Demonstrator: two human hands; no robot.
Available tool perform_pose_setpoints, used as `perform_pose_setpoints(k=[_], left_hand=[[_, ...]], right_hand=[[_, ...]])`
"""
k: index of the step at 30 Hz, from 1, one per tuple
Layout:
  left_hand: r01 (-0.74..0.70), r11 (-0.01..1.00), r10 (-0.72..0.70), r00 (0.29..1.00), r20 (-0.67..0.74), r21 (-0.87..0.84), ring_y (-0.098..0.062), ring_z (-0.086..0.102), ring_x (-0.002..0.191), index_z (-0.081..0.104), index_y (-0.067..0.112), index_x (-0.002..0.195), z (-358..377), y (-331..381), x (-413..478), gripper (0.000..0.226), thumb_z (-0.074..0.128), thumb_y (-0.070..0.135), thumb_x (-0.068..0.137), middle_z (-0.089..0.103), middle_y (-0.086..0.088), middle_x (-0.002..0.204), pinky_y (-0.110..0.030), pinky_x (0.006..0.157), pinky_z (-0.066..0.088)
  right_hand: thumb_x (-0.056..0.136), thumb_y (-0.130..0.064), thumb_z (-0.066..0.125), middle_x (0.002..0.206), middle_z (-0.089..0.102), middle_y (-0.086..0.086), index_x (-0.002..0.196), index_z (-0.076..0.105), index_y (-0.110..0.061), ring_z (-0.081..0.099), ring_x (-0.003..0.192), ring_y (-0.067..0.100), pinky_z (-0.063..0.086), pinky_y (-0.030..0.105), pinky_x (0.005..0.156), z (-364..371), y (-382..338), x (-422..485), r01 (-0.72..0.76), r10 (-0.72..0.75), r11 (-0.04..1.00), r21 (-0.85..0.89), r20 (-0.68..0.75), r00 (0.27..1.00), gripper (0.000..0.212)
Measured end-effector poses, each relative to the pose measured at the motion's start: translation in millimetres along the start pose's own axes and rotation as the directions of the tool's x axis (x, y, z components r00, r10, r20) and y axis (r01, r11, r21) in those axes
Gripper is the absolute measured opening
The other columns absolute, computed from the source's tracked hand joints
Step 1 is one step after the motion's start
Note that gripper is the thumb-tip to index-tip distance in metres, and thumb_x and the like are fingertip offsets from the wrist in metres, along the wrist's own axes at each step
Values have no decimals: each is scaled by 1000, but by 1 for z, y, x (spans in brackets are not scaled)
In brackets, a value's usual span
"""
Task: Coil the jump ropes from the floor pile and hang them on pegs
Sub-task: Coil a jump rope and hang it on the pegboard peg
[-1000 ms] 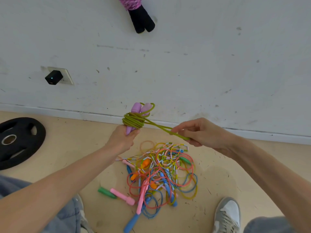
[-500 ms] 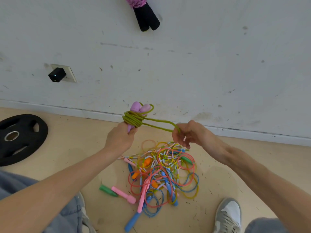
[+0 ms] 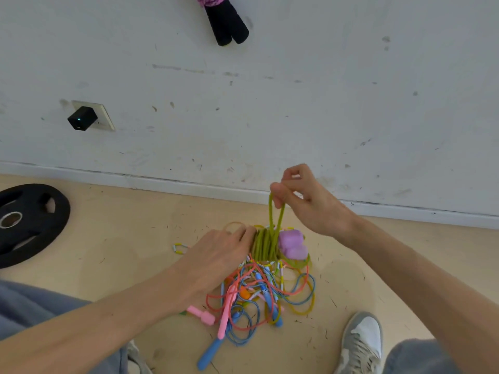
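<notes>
My left hand [image 3: 221,251] grips a green jump rope [image 3: 263,244] wound in several turns round its two purple handles [image 3: 293,244], which now point to the right. My right hand [image 3: 305,201] pinches a loop of the same green rope and holds it straight up above the coil. Beneath both hands, a tangled pile of jump ropes [image 3: 259,295] in pink, blue, orange and yellow lies on the floor. High on the wall hangs a coiled pink rope with black handles [image 3: 225,20]; its peg is out of view.
A black weight plate [image 3: 27,222] lies on the floor at the left. A black plug [image 3: 81,117] sits in a wall socket. My grey shoe [image 3: 361,344] stands at the lower right, close to the pile. The white wall and skirting run behind.
The left hand has turned the coil so the handles point right and lowered it over the pile. The right hand has swung the rope loop from the right side up above the coil.
</notes>
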State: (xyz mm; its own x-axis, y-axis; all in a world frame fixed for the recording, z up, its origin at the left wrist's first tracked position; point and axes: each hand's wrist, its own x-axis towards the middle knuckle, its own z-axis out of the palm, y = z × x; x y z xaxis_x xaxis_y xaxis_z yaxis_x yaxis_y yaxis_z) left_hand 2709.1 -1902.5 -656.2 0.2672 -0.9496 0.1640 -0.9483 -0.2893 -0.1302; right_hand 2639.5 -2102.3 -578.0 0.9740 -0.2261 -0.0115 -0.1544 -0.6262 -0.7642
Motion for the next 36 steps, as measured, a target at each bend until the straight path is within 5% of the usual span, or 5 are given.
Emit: perform_pose_setpoints(k=[4, 9, 14, 25, 36], left_hand=[[7, 995, -6, 1000, 17, -97, -29, 57, 47, 55, 14, 105, 2, 1, -5, 32, 62, 4, 75, 62, -4, 81, -33, 38, 32], [219, 946, -208, 976, 72, -238, -43, 63, 65, 59, 12, 112, -1, 0, -5, 22, 66, 13, 91, 65, -9, 100, -39, 50, 34], [166, 980, -170, 985, -30, -107, -34, 58, 47, 60, 11, 94, -11, 3, 5, 36, 86, 7, 68, 62, -5, 75, -32, 43, 27], [460, 410, -172, 887, 428, -788, 4, 62, 118, 52, 25, 136, -37, -25, 29, 110, 75, 83, 45, 63, 17, 131, -24, 101, 51], [600, 162, -134, 800, 585, -784, -4, 57, 58, 76, 28, 82, -21, -19, 28, 50, 84, 68, 54, 63, 12, 65, -16, 59, 44]], right_hand=[[105, -41, 55, 89, 59, 11, 78, 68, -10, 54, 83, 23, 52, 47, 84, 21, 23, -10, -358, 341, 894, 271, 110, 934, 43], [107, -34, 54, 64, 61, 3, 77, 63, -13, 55, 52, 14, 45, 24, 49, 30, 20, -14, -616, 570, 553, 562, 284, 771, 37], [106, -40, 53, 99, 76, 23, 100, 70, 2, 70, 80, 32, 58, 42, 85, 28, 19, -13, -624, 648, 685, 376, 79, 758, 46], [108, -48, 45, 61, 71, -2, 82, 63, -14, 62, 51, 9, 50, 17, 52, 21, 5, -16, -324, 314, 907, 270, 81, 946, 47], [106, -42, 52, 91, 74, 4, 74, 67, -21, 69, 94, 27, 51, 42, 84, 23, -11, -14, -26, 35, 990, 141, -67, 997, 41]])
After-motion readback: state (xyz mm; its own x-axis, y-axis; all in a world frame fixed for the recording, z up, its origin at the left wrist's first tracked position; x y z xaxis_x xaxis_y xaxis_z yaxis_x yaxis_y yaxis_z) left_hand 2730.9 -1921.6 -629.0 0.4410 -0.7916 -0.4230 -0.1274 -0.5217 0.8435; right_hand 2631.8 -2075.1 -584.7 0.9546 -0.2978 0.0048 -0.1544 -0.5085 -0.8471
